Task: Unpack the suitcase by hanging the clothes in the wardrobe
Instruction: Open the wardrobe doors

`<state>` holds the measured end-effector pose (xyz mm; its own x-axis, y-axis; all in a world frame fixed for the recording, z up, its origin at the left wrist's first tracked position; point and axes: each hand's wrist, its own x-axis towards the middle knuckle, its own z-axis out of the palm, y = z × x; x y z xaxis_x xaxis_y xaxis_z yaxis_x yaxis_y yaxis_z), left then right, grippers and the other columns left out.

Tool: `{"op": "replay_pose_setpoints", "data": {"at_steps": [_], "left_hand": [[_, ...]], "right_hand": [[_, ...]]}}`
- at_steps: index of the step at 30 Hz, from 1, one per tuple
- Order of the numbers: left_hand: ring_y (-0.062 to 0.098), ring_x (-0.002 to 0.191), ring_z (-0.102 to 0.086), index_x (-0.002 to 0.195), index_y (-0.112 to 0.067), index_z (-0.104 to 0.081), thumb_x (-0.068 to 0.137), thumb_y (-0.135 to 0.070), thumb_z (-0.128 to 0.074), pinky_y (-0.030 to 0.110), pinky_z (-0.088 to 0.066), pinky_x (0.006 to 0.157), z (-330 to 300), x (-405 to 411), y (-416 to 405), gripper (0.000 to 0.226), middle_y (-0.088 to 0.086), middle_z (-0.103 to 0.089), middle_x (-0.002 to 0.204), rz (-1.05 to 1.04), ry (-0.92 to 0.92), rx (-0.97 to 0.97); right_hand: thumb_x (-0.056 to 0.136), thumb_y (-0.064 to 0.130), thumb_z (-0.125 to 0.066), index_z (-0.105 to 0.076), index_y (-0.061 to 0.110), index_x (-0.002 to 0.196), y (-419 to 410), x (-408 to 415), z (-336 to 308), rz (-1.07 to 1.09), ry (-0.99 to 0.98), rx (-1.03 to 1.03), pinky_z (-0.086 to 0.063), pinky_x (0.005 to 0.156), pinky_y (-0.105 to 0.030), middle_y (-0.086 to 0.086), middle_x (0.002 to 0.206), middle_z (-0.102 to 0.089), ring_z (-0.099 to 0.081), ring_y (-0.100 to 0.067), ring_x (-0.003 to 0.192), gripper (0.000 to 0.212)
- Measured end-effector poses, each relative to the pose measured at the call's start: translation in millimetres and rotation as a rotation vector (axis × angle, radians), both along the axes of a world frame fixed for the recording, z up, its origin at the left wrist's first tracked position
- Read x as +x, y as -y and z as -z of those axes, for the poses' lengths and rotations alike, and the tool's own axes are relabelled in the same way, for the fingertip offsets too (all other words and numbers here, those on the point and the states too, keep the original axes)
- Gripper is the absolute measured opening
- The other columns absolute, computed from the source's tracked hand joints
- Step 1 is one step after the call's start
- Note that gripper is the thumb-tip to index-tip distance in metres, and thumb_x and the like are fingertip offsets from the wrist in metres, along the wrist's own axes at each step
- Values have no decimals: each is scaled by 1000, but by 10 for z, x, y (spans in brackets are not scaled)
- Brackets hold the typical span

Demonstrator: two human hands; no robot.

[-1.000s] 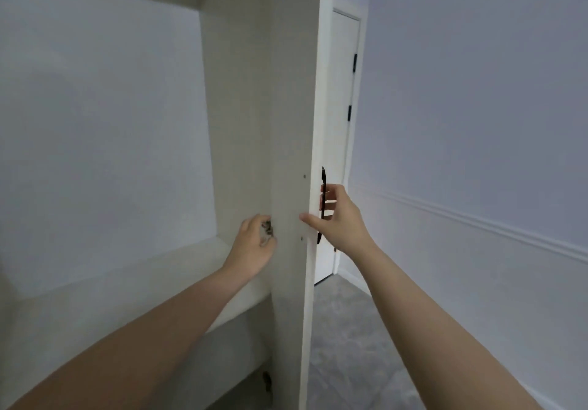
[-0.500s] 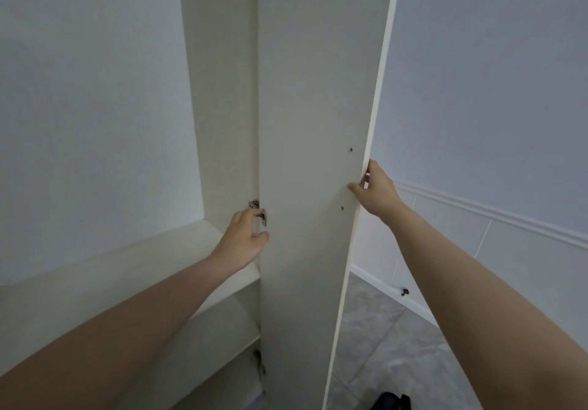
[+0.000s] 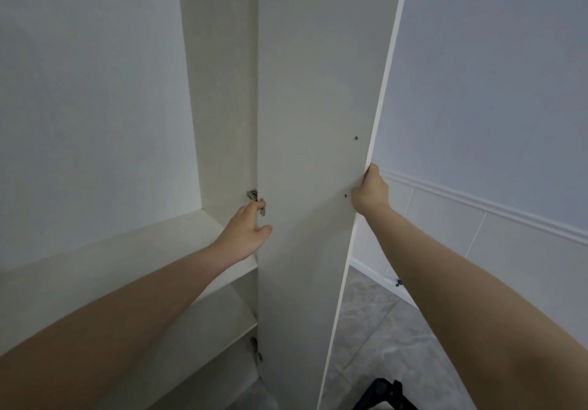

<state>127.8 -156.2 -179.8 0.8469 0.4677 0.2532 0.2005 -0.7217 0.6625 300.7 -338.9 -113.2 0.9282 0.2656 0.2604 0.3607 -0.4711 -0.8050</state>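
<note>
While I swing the wardrobe door (image 3: 305, 155) wide, the main risk is my left hand (image 3: 246, 233) at 9 o'clock of the panel: its grip is relaxed, fingers apart, fingertips touching the hinge (image 3: 256, 201), so a door swinging back could pinch them. My right hand (image 3: 370, 191), at 3 o'clock, has its grip clamped round the door's free edge; if that slips, the door moves freely. Wardrobe (image 3: 95, 91) interior: shelf (image 3: 105, 263) and lower shelf visible, no clothes or rail in view. Dark object (image 3: 385, 397) at 5 o'clock on the floor, possibly the suitcase; can't tell.
</note>
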Motion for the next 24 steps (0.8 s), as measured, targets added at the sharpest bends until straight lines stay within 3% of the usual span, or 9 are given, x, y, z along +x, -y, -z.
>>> {"op": "replay_pose_setpoints", "data": {"at_steps": [4, 7, 12, 19, 24], "left_hand": [[19, 105, -62, 146, -16, -36, 95, -19, -56, 20, -33, 91, 18, 101, 136, 55, 4, -43, 148, 55, -6, -23], [12, 98, -63, 144, -18, -38, 94, -16, -56, 19, -39, 92, 111, 157, 229, 53, 4, -46, 145, 150, 13, 33], [8, 96, -64, 141, -22, -41, 92, -14, -55, 17, -40, 84, 295, 297, 394, 51, 0, -51, 137, 255, 9, 78], [10, 100, -62, 141, -21, -44, 94, -15, -55, 15, -38, 81, 478, 613, 738, 49, -1, -54, 135, 344, -30, 33], [12, 99, -63, 138, -19, -47, 92, -11, -56, 17, -42, 83, 647, 871, 1055, 47, 0, -59, 131, 410, -57, -10]], "right_hand": [[90, 7, -55, -28, 10, 143, 72, -102, 435, -75, -373, -175, -47, 92, -42, -21, 139, -46, -52, -36, 116, 59], [93, 6, -60, -7, 9, 153, 191, -175, 687, -121, -557, -235, -37, 107, -51, -18, 156, -22, -32, -38, 139, 80], [95, 6, -57, -10, 14, 156, 434, -142, 920, -97, -591, -90, -38, 107, -46, -13, 157, -25, -35, -34, 138, 78], [97, 4, -39, -29, 17, 152, 832, 18, 1110, -17, -563, -64, -42, 106, -54, -17, 134, -57, -49, -38, 130, 57], [97, 8, -44, -47, 20, 142, 1269, 87, 1339, 52, -624, -96, -44, 105, -51, -18, 135, -48, -54, -34, 124, 47]]}}
